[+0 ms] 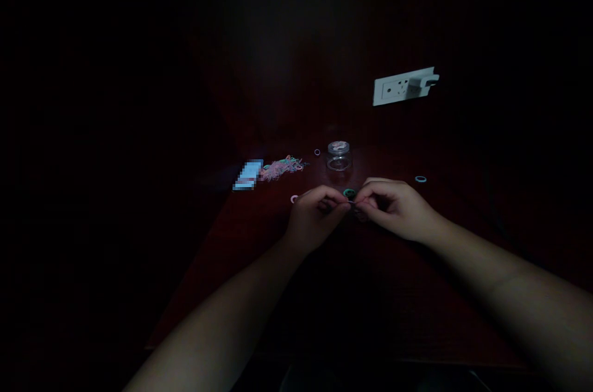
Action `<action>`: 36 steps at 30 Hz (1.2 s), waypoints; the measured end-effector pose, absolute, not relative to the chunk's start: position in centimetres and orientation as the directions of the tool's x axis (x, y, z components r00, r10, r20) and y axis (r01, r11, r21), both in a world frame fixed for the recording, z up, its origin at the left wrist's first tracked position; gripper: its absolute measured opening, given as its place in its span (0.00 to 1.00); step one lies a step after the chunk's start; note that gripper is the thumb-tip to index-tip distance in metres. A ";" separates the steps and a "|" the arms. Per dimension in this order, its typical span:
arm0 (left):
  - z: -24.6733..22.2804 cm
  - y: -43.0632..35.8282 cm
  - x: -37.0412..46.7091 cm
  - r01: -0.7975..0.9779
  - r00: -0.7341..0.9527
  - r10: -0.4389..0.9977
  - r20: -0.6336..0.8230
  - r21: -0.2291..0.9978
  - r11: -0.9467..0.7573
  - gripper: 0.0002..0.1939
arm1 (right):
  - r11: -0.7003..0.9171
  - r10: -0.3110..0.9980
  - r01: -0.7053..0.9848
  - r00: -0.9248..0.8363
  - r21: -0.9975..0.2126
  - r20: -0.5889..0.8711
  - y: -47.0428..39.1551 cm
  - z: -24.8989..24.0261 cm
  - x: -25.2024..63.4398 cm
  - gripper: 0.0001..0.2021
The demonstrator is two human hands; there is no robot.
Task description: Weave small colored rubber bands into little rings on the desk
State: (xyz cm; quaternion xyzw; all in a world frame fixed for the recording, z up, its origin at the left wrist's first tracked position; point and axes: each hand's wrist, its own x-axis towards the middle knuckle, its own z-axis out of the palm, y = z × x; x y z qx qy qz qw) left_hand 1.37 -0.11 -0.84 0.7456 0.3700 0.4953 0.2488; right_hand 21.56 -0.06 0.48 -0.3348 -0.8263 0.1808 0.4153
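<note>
Above the dark red table, my left hand and my right hand meet almost tip to tip. Thumb and forefinger of each are pinched on a thin pale band stretched across the small gap; its full shape is hidden by my fingers. Just beyond the fingertips lies a green ring-shaped band. A pink ring shows partly from behind my left hand. Farther back stands a clear lidded jar. To its left is a tangled pile of thin pink, green and bluish bands.
A bright pixelated rectangle lies at the table's left edge. A small purplish ring is left of the jar, and a light blue ring lies right. On the wall is a white socket plate with a plug. The surroundings are very dark.
</note>
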 end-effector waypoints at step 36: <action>-0.7 0.1 0.9 0.442 0.346 0.784 0.516 0.647 -0.621 0.02 | 0.661 0.747 0.444 -0.460 -0.605 0.479 0.2 0.5 21.9 0.09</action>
